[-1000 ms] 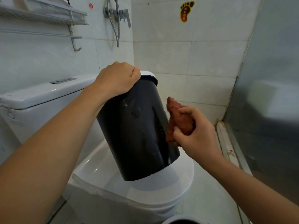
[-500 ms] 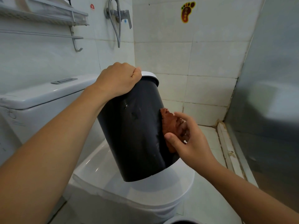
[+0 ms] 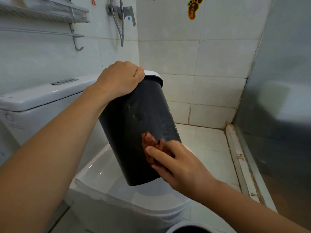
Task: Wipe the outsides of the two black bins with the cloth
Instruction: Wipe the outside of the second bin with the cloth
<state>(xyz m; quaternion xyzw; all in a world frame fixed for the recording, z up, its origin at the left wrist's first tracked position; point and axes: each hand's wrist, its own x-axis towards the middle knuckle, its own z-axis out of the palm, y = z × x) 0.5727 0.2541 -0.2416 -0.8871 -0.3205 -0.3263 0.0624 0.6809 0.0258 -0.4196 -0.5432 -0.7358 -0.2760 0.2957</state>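
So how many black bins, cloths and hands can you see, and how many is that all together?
Round black plastic bins: 2, one tilted over the toilet, one only partly seen at the bottom edge
Crumpled reddish-brown cloths: 1
Hands: 2, left gripping the bin's white rim, right pressing the cloth to the bin
Total: 5

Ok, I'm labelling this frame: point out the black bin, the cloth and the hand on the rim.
black bin [image 3: 134,118]: head view, dark side wall.
cloth [image 3: 149,140]: head view, bunched upper part.
left hand [image 3: 120,78]: head view, back of hand.

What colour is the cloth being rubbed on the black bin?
Reddish-brown; the cloth shows in the head view, under the right hand.
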